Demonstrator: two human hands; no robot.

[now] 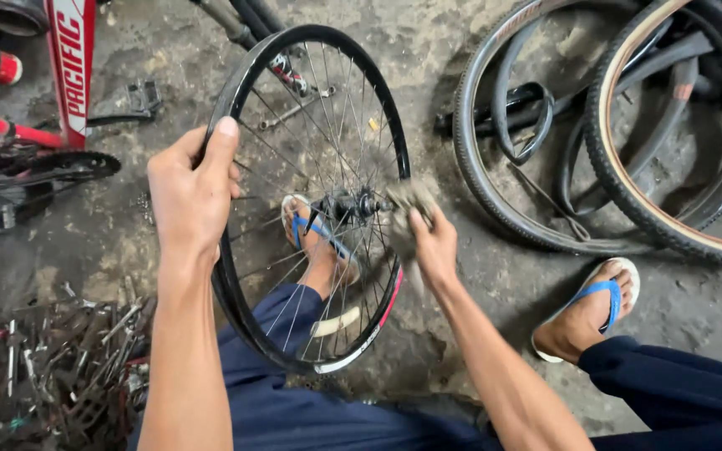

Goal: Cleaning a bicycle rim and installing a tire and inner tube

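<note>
The left hand (192, 190) is closed around the upper left part of the black metal bicycle wheel rim with thin steel spokes (229, 288), with the thumb lying up along the rim edge and the fingers wrapped behind it, so they are mostly hidden. The wheel stands upright on the dirty concrete floor (428, 50) between the person's legs, its lowest part just in front of the dark blue trousers (294, 409).

The right hand (433, 242) holds a small grey crumpled rag (411, 199) pinched between fingers and thumb and presses it beside the dark hub (353, 203) at the centre of the wheel. The rag is blurred, so its exact shape is hard to make out, and I cannot tell whether it touches the hub or only the axle end.

One foot in a white sandal with blue straps (315, 234) is seen through the spokes, partly covered by them. The other foot in a sandal of the same kind (599, 305) rests on the floor to the right.

Two black rubber tyres (536, 225) lie at the upper right, cut by the picture edge. At the left, a red bicycle frame (68, 58) is only partly visible, and a pile of grey metal tools and scrap parts (68, 367) lies at the lower left, too tangled to tell apart.
</note>
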